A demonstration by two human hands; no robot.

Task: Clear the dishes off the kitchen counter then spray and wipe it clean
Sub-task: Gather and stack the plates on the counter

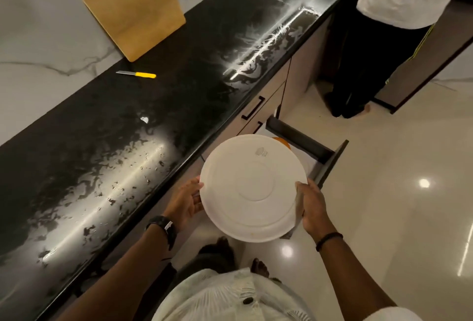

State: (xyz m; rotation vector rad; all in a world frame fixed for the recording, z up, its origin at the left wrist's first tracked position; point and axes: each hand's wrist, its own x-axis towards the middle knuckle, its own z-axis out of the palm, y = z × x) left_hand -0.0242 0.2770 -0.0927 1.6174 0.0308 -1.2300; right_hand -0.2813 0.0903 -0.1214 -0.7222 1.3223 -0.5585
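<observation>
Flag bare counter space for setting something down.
Glossy black stone counter: bare from the yellow-handled knife to the near end, barring a small white scrap; bare too right of the tan wooden cutting board. Busiest at the wall, where board and knife sit.

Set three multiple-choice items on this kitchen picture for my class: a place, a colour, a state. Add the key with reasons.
1. Where is the white plate? A. in a sink B. held over the drawer C. on the floor
2. What colour is the knife handle? A. yellow B. red C. black
3. How does the cutting board stand? A. lying flat B. held in a hand C. leaning on the wall
Key: 1 B, the left hand and right hand grip its rim above the open drawer; 2 A, it shows yellow against the black counter; 3 C, it stands tilted against the wall.
</observation>
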